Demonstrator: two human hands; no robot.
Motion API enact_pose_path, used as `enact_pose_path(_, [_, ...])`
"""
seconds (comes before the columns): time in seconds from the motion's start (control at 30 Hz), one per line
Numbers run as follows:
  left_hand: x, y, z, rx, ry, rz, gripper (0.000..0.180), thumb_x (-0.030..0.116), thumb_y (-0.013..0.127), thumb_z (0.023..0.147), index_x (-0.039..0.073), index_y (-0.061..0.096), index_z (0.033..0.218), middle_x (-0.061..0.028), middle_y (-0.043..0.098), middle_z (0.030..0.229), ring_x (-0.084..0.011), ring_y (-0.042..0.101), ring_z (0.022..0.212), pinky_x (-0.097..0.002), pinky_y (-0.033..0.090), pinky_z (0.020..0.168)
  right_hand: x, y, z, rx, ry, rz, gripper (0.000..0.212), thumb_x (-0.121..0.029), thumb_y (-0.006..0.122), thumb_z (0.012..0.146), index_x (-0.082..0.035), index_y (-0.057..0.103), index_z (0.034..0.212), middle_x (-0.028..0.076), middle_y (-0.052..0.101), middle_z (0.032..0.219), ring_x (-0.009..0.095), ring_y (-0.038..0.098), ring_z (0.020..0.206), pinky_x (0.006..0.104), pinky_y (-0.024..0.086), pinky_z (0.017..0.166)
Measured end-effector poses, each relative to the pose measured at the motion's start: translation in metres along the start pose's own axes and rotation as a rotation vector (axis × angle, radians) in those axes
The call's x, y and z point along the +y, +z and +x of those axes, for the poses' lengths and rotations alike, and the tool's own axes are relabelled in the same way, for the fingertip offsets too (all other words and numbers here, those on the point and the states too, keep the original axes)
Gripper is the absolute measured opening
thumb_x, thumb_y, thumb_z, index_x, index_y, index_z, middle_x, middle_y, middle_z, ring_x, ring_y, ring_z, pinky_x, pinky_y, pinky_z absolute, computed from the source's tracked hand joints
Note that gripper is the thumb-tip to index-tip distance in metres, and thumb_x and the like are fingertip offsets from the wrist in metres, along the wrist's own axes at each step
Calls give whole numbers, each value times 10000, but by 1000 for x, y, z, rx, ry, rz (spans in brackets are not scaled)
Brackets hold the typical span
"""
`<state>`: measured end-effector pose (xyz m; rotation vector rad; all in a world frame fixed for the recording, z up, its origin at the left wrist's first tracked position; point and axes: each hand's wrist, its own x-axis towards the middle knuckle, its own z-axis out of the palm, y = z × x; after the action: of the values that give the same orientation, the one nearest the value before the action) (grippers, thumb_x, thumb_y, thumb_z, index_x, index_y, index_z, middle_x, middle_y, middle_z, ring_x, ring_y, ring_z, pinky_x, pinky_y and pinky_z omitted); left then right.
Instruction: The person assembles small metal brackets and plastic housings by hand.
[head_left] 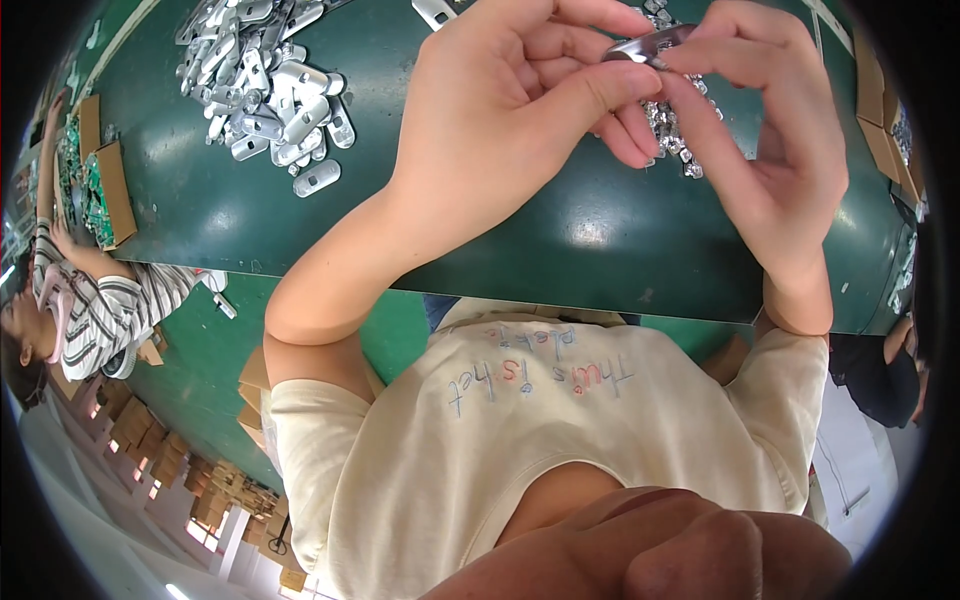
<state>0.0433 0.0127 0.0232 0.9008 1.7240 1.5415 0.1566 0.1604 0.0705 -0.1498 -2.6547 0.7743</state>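
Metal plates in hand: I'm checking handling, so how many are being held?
1 visible: the shiny plate, held between the left hand and right hand, upper right; fingers may hide another.

Only text I can make out from here: lettering (512, 372) on the front of the person's cream T-shirt (640, 435). Two curved rows, longer one nearer the neckline, shorter one nearer the hem. Thin, handwritten-looking strokes, mostly blue-grey, a few letters red. Upside down in the head view. Longer row legible; shorter row fainter, partly lost in the folds.
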Motion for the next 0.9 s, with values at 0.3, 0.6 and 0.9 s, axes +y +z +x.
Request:
enact_pose_path(0.3, [-7,4,-10,35,32,64,292,-33,611,823,-41,523,1101,-107,632,873,-127,626,721,-216,516,625,10,15,-2,65,418,788,194,111,623,720,-12,562,856,66,512,903,102,479,875,217,381,770])
enact_pose_path(0.6, [-17,-1,-9,33,56,123,298,-32,621,817,-40,530,1101,-103,632,877,-128,629,733,-219,521,638,19,20,3,-66,628,1117,249,76,592,796,10,500,1018,72,563,888,75,547,775,181,440,671])
enact_pose_path(0.9, [-20,-5,13,117,99,-103,236,-1,657,795,-5,593,1022,-39,626,838,-73,603,661,-190,488,586,32,36,14,-170,426,1059,274,-6,607,841,8,525,1101,54,585,911,88,580,831,209,477,680])
